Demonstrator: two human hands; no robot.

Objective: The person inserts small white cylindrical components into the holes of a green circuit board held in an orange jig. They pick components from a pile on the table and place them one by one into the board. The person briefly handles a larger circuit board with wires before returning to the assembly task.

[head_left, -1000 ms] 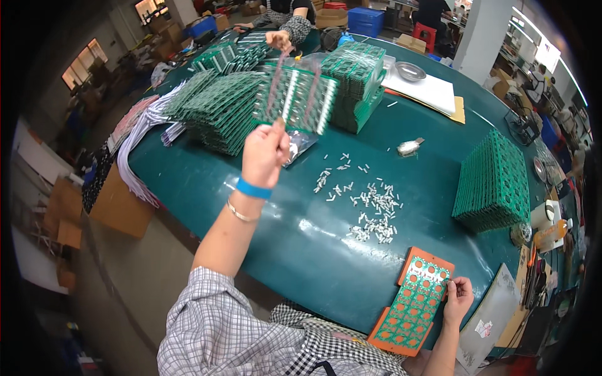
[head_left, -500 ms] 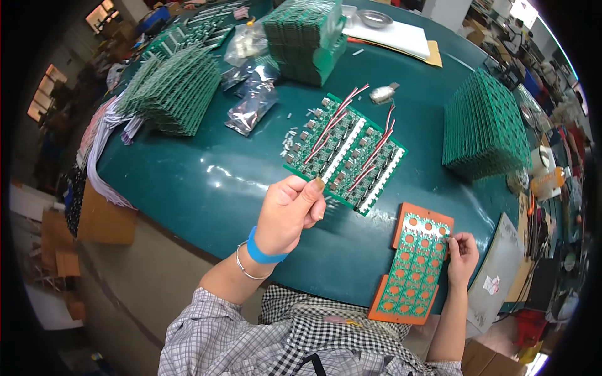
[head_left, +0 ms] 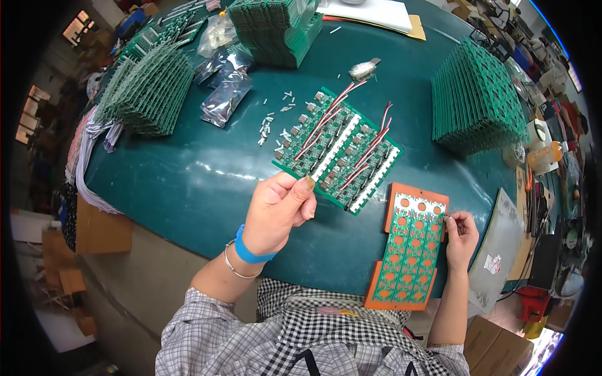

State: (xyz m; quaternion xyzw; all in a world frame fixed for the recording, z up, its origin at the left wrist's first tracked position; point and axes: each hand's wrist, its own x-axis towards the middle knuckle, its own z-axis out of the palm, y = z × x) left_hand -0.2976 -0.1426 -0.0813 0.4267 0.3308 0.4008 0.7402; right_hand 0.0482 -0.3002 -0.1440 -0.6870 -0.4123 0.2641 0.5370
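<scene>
My left hand (head_left: pixel 282 203) pinches the near edge of a populated green circuit board panel (head_left: pixel 342 135) between thumb and fingers. The panel is held up at a tilt over the table; red, black and white wires stick up from it, and white connectors line two of its rows. My right hand (head_left: pixel 461 238) closes its fingertips on the right edge of another green circuit board panel (head_left: pixel 411 250), which has rows of round openings. That panel lies on an orange fixture board (head_left: pixel 375 294) at the table's near edge.
Stacks of green panels stand at the left (head_left: pixel 150 91), back (head_left: pixel 269 31) and right (head_left: pixel 476 103) of the green table (head_left: pixel 188 194). Small white pieces (head_left: pixel 266 125), a silvery bag (head_left: pixel 226 100) and a wrapped blade tool (head_left: pixel 364 69) lie beyond my left hand. A grey plate (head_left: pixel 495 257) sits at right.
The view has shifted, so the table's things appear farther left. The wired panel now covers fewer of the loose white pieces. Both hands keep their grips.
</scene>
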